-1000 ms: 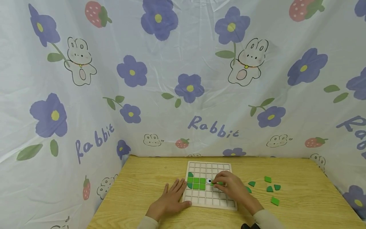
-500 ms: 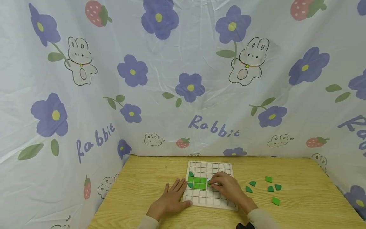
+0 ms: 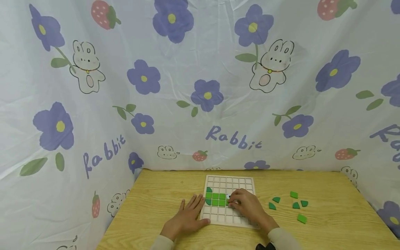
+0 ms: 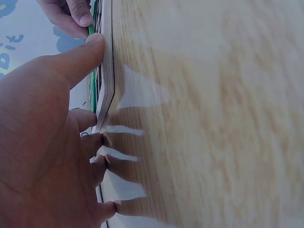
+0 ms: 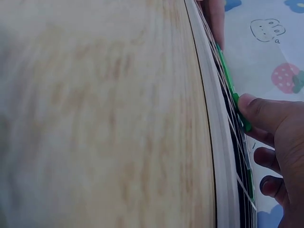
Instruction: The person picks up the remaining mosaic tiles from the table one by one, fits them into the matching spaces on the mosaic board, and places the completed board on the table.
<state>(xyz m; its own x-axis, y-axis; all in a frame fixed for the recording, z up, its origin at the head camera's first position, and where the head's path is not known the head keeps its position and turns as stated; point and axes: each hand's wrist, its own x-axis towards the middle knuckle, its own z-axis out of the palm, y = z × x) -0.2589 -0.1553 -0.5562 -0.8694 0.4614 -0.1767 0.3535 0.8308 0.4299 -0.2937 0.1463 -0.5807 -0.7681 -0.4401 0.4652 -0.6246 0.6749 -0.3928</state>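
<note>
A pale wooden grid board [image 3: 215, 218] lies on the table, with several green square tiles [image 3: 215, 199] and dark green quarter-round tiles [image 3: 208, 190] in its left cells. My left hand [image 3: 187, 217] rests with spread fingers along the board's left side, thumb at the near left corner. Over the board's middle, my right hand [image 3: 247, 205] pinches a green tile [image 5: 243, 116] between thumb and fingers, low over the cells beside the placed squares. A white tile with a black eye [image 3: 228, 196] shows partly behind the right fingertips. The right hand hides the cells beneath it.
Right of the board lie several loose tiles: bright green ones [image 3: 301, 218] and dark green quarter-rounds [image 3: 272, 206]. A black object [image 3: 265, 246] shows at the near edge, by the right sleeve. A printed curtain [image 3: 175, 111] hangs behind the wooden table [image 3: 156, 194].
My right hand has moved a little left over the board with the green tile, to beside the placed squares, now partly covering the eye tile. The left hand stays in place.
</note>
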